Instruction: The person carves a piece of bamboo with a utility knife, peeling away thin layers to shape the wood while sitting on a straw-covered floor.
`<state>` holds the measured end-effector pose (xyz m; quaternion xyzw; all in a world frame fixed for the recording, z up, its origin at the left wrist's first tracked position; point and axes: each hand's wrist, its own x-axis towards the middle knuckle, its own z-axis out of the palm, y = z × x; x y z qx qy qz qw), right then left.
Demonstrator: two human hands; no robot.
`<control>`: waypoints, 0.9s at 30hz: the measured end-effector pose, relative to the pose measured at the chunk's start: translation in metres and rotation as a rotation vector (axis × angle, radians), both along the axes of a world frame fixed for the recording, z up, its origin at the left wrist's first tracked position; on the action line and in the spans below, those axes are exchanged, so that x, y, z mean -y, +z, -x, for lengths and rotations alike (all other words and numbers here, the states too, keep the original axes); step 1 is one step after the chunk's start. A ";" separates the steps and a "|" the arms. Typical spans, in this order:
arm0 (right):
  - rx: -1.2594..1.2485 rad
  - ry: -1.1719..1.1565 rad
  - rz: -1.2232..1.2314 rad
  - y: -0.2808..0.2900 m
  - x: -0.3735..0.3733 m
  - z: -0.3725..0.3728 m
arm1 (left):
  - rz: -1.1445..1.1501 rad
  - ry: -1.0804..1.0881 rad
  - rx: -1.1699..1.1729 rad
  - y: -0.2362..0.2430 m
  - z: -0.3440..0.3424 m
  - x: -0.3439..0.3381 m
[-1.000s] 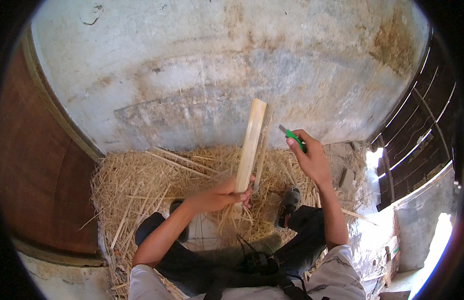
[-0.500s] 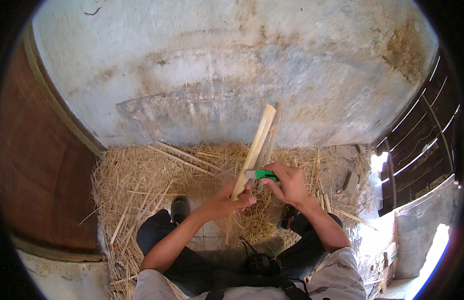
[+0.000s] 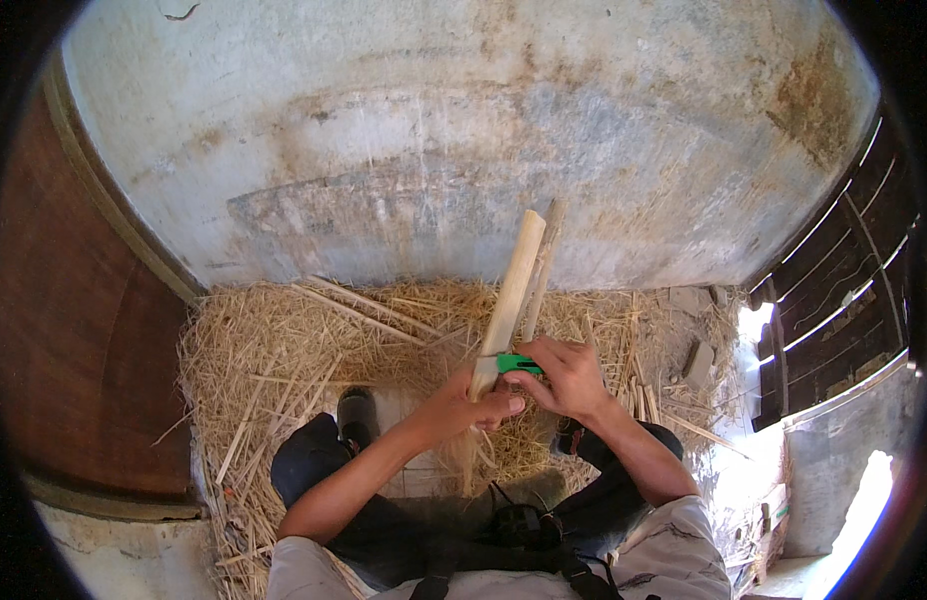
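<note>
My left hand [image 3: 462, 408] is closed around the lower end of a pale bamboo strip [image 3: 515, 280], which slants up and slightly right toward the wall. In my right hand [image 3: 572, 380] is a green-handled utility knife [image 3: 522, 363]. Its wide blade lies across the strip just above my left fingers and touches it. Both hands are close together between my knees. Behind the strip stand thinner sticks [image 3: 547, 262], leaning up and to the right; their lower ends are hidden by the hands.
Shavings [image 3: 264, 330] and loose sticks [image 3: 369, 315] cover the floor around my feet. A stained wall [image 3: 464, 150] rises ahead. To the left is a brown panel [image 3: 94, 300]; to the right, a brick-like block [image 3: 698, 362] and dark slatted boards [image 3: 834, 290].
The knife and my right hand have moved down along the bamboo strip, nearer my left hand. The strip has turned a little, showing more of its broad face.
</note>
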<state>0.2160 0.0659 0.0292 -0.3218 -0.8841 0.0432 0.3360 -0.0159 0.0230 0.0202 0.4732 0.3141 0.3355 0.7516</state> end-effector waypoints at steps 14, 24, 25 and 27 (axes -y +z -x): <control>0.003 -0.025 -0.004 -0.006 0.012 0.007 | -0.177 0.164 -0.112 -0.011 -0.002 -0.001; -0.031 -0.084 -0.041 0.004 0.007 0.008 | -0.154 0.123 -0.096 0.001 -0.005 0.003; -0.035 -0.077 -0.044 0.005 0.007 0.008 | -0.178 0.130 -0.103 -0.003 -0.006 0.002; -0.048 -0.073 -0.061 0.006 0.005 0.006 | -0.177 0.130 -0.101 0.002 -0.008 0.002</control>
